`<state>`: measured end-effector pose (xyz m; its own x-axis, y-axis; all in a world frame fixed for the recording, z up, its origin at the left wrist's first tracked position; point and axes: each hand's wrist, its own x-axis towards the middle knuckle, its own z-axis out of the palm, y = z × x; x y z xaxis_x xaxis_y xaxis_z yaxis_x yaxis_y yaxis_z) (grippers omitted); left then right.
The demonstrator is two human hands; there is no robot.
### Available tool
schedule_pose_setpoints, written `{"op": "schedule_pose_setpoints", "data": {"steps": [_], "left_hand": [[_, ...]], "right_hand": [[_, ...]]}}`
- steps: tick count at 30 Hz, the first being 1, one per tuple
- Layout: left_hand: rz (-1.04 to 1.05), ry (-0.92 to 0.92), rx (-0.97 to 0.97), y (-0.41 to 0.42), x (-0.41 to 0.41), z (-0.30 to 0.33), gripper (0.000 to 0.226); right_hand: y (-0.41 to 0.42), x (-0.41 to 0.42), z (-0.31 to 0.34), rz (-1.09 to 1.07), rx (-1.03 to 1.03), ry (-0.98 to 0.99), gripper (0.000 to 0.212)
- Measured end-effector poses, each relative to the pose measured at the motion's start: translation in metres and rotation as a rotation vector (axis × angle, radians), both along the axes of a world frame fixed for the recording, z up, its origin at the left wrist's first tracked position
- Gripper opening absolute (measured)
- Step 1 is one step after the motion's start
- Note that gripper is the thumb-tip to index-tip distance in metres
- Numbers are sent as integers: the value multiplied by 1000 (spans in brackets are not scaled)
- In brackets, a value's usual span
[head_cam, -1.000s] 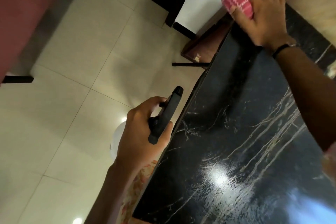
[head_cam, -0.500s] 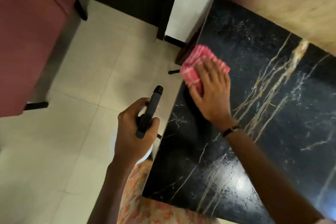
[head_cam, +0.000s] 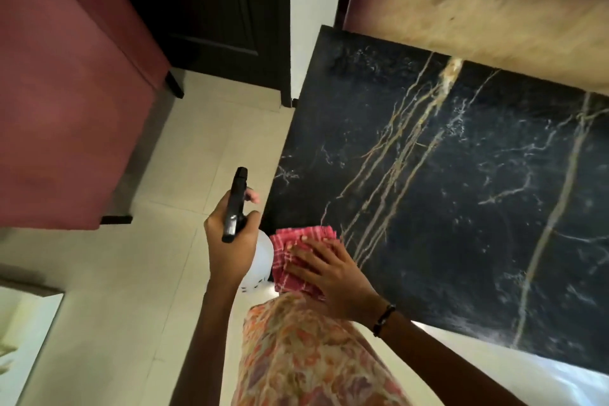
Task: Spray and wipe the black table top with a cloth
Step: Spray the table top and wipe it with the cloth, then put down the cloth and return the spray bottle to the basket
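Table top (head_cam: 461, 194) black with pale gold and white veins, glossy, spread out ahead of and to the right of the right fingers. Cloth (head_cam: 298, 259) — pink-red with white check lines, folded — flat on the near left corner of the top, just under the right fingers, its left edge poking out past them toward the bottle. Right hand (head_cam: 333, 277) palm down on cloth, fingers (head_cam: 304, 252) straight and spread, pressing rather than gripping; fingertips aimed at the left edge of the top. Dark band (head_cam: 384, 320) on the right wrist, behind the hand.

Spray bottle (head_cam: 260, 262) off the table, over the floor, just left of the right fingertips; cannot tell if bottle and cloth touch. White round body below, black trigger head (head_cam: 235, 204) above, nozzle pointing away from the person. Left hand (head_cam: 230, 241) wrapped round the bottle neck, fingers curled tight — one fingertip (head_cam: 253, 197) visible past the head on the trigger side, thumb on the near side.

Beyond the left fingers: pale tiled floor (head_cam: 108, 290), red upholstered seat (head_cam: 66, 92) on dark legs to the far left, dark door (head_cam: 217, 10) further out. Beyond the right fingers, past the far edge of the top: mottled tan wall panel (head_cam: 478, 3). Floral orange garment (head_cam: 306, 353) below both wrists.
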<state>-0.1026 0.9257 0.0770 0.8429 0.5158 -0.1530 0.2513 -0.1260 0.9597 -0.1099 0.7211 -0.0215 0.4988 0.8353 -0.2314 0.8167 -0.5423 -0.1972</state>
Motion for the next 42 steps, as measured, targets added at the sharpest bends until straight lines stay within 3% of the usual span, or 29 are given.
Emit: {"op": "schedule_pose_setpoints", "data": {"steps": [8,12,20,27,30,33,38,42], "left_hand": [[19,-3,-1,-45,-46,16,36],[-25,-20,-20,-53,-52,23,33],[-122,-91,-10,-50,-51,16,35],[-193,-119,16,-51,-43,10,33],[-285,-147,54,-52,-39,8,26],[-341,-133,77,-51,-34,4,22],[-349,-100,84,-50,-30,0,29],[-342,-75,86,-51,-27,1,38]], "right_hand": [[-58,-39,27,-58,114,107,50],[-69,-45,47,-225,214,178,35],[-77,-41,79,-610,229,463,37],[-60,-16,101,-1003,410,432,39],[-41,-7,107,-1160,403,298,42],[-15,-2,105,-1183,228,183,38],[9,-11,81,-1107,49,329,38],[-2,-16,69,-943,62,352,59]]}}
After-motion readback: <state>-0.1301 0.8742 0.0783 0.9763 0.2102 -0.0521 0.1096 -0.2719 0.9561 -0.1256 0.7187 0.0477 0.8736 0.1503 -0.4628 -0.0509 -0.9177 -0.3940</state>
